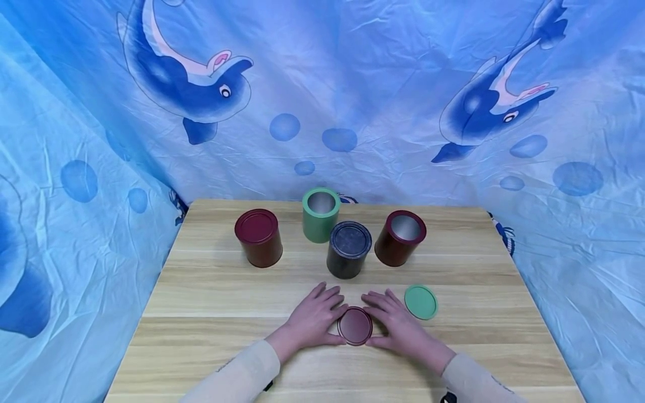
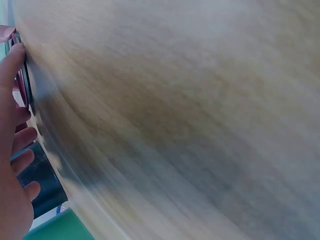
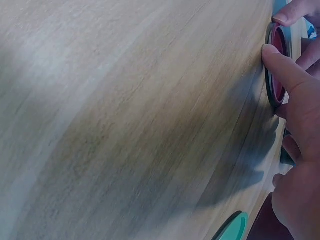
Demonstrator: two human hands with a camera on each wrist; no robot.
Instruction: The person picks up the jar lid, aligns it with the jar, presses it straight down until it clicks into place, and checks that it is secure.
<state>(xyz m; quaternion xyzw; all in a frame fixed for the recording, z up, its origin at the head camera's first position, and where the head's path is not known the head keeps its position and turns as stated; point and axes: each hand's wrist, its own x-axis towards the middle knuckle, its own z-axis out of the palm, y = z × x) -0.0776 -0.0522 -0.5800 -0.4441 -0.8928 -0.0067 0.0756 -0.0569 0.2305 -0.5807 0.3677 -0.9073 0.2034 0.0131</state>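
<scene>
Both hands meet at a round dark red lid (image 1: 355, 326) near the front of the table. My left hand (image 1: 314, 319) holds its left edge between thumb and index finger, the other fingers spread forward. Opposite, my right hand (image 1: 398, 324) grips the right edge the same way. The right wrist view shows the lid (image 3: 278, 65) edge-on, with a dark rim. Just right of the right hand lies a green lid (image 1: 421, 302). Beyond the fingertips stands a dark blue can (image 1: 347, 252) with its lid on.
An open green can (image 1: 321, 224) stands behind the blue one. To the left is a red can (image 1: 259, 240) with a lid, to the right an open red can (image 1: 398, 243). Blue dolphin-print cloth (image 1: 322, 101) hangs around the wooden table (image 1: 211, 302).
</scene>
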